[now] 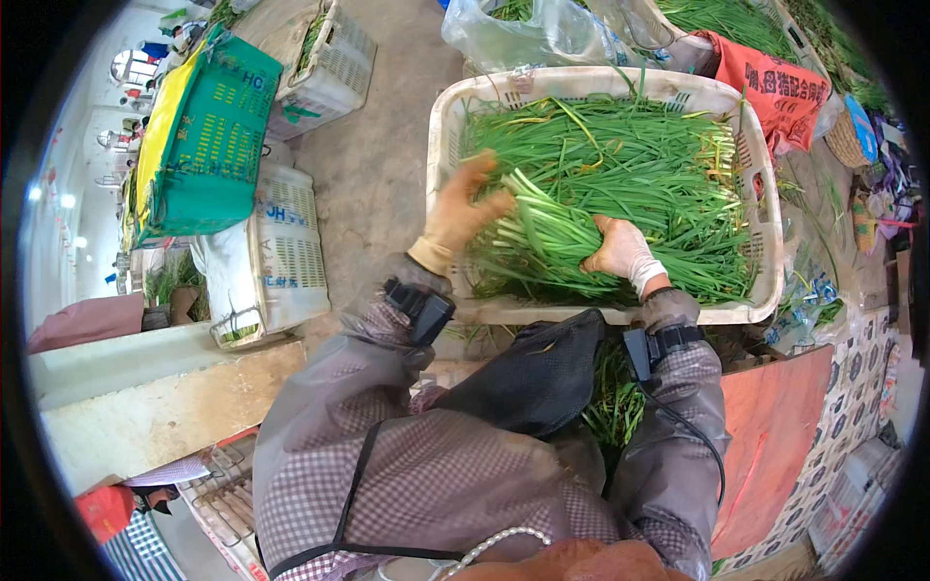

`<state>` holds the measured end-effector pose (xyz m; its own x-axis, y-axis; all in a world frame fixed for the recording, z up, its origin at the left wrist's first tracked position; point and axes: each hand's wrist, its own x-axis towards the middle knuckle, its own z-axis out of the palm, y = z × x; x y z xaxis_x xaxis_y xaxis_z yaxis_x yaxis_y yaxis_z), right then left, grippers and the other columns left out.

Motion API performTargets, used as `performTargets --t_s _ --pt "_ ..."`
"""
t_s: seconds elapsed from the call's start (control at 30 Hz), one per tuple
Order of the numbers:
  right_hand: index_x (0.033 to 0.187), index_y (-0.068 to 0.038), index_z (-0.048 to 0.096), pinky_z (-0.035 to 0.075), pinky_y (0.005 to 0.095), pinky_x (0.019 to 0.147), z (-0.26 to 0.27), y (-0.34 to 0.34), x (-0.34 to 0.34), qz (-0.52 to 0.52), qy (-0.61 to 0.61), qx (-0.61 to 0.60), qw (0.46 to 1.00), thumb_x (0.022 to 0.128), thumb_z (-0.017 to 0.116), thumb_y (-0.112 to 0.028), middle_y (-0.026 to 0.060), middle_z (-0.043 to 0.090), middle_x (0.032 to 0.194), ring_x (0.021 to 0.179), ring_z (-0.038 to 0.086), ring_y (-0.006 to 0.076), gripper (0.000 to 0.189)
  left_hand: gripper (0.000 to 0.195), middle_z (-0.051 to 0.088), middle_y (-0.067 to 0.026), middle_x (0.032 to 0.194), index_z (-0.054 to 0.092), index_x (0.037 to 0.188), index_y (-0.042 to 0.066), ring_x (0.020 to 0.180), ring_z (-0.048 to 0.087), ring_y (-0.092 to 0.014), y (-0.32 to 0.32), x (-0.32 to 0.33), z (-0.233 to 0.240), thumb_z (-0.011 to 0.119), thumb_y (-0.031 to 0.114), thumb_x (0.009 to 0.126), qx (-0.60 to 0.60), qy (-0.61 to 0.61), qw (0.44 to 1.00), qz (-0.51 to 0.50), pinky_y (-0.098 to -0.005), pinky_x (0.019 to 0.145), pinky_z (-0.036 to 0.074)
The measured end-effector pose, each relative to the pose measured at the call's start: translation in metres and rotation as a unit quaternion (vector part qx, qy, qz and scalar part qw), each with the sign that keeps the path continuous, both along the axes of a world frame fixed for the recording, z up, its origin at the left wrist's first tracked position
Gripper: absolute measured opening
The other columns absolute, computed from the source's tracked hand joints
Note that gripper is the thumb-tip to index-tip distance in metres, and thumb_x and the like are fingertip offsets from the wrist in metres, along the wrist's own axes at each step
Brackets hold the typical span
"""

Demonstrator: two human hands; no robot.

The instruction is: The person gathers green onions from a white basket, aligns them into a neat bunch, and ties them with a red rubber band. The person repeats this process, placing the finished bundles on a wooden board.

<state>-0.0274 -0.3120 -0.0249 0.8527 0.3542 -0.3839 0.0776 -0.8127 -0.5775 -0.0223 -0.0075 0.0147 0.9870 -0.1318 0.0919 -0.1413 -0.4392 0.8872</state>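
Observation:
A white plastic crate [764, 240] full of green leafy stalks, which look like garlic chives [617, 160], lies before me. My right hand [621, 250], in a pale glove, is closed around a bunch of the stalks [545, 225] over the crate's near part. The bunch's pale ends point up and left. My left hand [465, 207], also gloved and somewhat blurred, is at the crate's left side with its fingers apart, beside those pale ends. No stalks are plainly held in it.
To the left stand a green crate [211, 138] with a yellow lining and white crates [290, 240]. Clear plastic bags [538, 33] and a red printed sack [770, 87] lie beyond the crate. A low pale wall [167, 392] is at lower left, a reddish board [774, 443] at right.

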Motion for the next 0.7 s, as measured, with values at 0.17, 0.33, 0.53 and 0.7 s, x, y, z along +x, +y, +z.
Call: performTargets --t_s 0.17,0.33,0.53,0.7 --pt "0.126 0.003 0.062 0.053 0.0419 0.094 0.007 -0.033 0.004 -0.051 -0.056 0.129 0.989 0.055 0.091 -0.032 0.0271 0.070 0.111 0.106 0.068 0.0401 0.085 0.078 0.049 -0.0170 0.148 0.045 0.146 0.002 0.132 0.049 -0.034 0.026 0.004 -0.047 0.065 0.057 0.093 -0.483 0.236 0.824 0.182 -0.0453 0.113 0.036" --pt "0.124 0.005 0.061 0.053 0.0413 0.093 0.012 -0.037 0.005 -0.058 -0.017 0.160 0.985 0.055 0.091 -0.032 0.0267 0.070 0.109 0.104 0.069 0.0390 0.083 0.074 0.055 -0.0136 0.143 0.048 0.146 0.006 0.125 0.057 -0.028 -0.004 0.016 -0.070 0.052 0.062 0.098 -0.566 0.295 0.766 0.074 -0.0451 0.103 0.048" --pt "0.149 0.001 0.040 0.039 0.0433 0.113 0.029 0.002 0.003 0.000 0.013 -0.104 0.994 0.056 0.091 -0.050 0.0260 0.051 0.144 0.134 0.050 0.0383 0.117 0.078 0.058 -0.0129 0.140 0.041 0.151 0.002 0.117 0.062 -0.024 -0.024 0.046 -0.074 0.045 0.062 0.101 -0.541 0.267 0.794 -0.077 -0.0413 0.096 0.055" --pt "0.162 -0.006 0.009 0.015 0.0550 0.123 0.072 0.021 -0.005 0.106 -0.094 -0.070 0.987 0.053 0.087 -0.068 0.0234 0.022 0.164 0.151 0.021 0.0432 0.147 0.074 0.063 -0.0134 0.130 0.047 0.147 0.003 0.105 0.065 -0.022 -0.025 0.044 -0.093 0.044 0.062 0.102 -0.606 0.275 0.745 -0.033 -0.0376 0.089 0.057"
